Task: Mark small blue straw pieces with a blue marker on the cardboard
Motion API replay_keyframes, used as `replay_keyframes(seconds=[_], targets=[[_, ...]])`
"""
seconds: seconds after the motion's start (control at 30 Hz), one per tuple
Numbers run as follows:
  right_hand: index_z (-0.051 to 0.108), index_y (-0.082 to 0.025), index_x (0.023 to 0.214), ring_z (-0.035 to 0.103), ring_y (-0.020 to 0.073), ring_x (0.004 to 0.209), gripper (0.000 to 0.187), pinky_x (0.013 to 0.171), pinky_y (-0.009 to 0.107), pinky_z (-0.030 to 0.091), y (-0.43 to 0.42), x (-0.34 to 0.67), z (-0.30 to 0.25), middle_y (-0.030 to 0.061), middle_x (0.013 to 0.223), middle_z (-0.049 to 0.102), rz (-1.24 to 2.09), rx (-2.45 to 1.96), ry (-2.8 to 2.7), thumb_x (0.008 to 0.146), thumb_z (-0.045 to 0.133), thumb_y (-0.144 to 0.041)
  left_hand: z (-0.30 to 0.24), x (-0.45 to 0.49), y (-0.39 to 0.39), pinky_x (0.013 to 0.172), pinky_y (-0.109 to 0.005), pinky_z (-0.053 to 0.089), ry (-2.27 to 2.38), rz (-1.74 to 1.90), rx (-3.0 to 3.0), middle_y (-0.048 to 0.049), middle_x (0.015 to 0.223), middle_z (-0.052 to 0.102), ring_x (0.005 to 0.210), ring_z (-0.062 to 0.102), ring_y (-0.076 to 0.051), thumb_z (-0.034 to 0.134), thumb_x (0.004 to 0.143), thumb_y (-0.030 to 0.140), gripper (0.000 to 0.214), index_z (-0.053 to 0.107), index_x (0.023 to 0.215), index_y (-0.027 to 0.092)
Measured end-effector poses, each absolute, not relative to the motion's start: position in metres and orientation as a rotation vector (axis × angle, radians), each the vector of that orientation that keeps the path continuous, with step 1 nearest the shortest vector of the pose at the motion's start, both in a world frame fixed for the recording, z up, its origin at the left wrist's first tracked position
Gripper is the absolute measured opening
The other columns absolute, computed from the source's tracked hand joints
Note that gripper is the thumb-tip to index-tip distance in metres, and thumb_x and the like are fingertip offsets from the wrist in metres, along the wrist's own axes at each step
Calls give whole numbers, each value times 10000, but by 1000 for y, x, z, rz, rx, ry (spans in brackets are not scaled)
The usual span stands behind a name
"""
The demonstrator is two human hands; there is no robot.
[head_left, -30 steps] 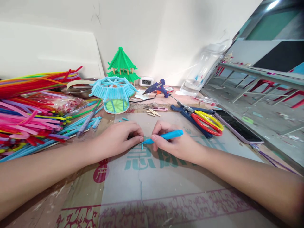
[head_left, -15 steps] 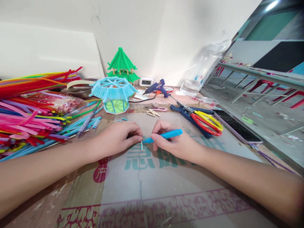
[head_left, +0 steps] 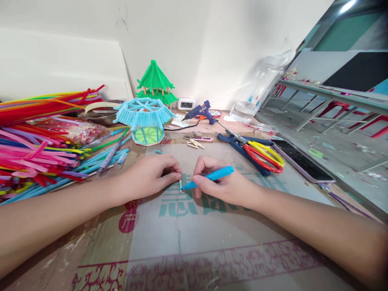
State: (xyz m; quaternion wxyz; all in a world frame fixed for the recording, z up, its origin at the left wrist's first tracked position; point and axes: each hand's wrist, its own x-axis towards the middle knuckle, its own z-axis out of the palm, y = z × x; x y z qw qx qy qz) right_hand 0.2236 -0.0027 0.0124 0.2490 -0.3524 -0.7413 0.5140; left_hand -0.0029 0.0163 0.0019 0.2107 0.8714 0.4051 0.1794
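Head-worn view, facing forward and down, close above table [head_left: 62,252]

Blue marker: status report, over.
Left hand pinching small stick, partly blue. Right hand gripping blue marker, tip at stick. Cut wooden sticks beyond, out of the way.

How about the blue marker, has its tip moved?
Yes, the blue marker has its tip lower now: nearer the person, farther from the unmoved glue gun.

"What's the count?"
"You have one marker [head_left: 216,174] in your right hand [head_left: 224,188], one short stick [head_left: 180,184] at your left hand [head_left: 157,174]."
"And farther?"
"Two model houses [head_left: 148,115] beyond your left hand, one phone [head_left: 303,161] right of your right hand."
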Motion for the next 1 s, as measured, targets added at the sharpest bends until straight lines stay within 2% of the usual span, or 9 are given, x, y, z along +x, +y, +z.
replay_keyframes(seconds=[0.33,0.6,0.83,1.0], targets=[[506,-219,831,618,135,588,180,554,262,461,0,222,11,3,678,699,1206,-1007,-2044,934,576,-349,1,-1,14,614,-258,362,1147,509,2419,4,763,650,699,569,-146,574,927,359,199,666,859,195],[485,-224,817,627,140,590,234,543,256,450,-2,224,12,-7,637,683,1429,-934,-2041,893,647,-375,1,-1,15,636,-258,375,1140,506,2414,-2,806,665,731,580,-147,566,931,340,186,671,878,195],[503,-218,833,609,139,592,182,546,261,449,0,223,11,17,679,696,1242,-984,-2052,939,566,-351,2,-1,14,631,-257,367,1158,492,2406,8,780,653,716,574,-143,574,926,343,182,667,868,197],[495,-221,839,631,159,592,182,520,265,445,0,224,9,24,665,693,1341,-946,-2052,930,574,-357,2,-2,14,627,-256,364,1162,498,2406,11,780,651,712,570,-140,574,924,348,185,670,867,200]])
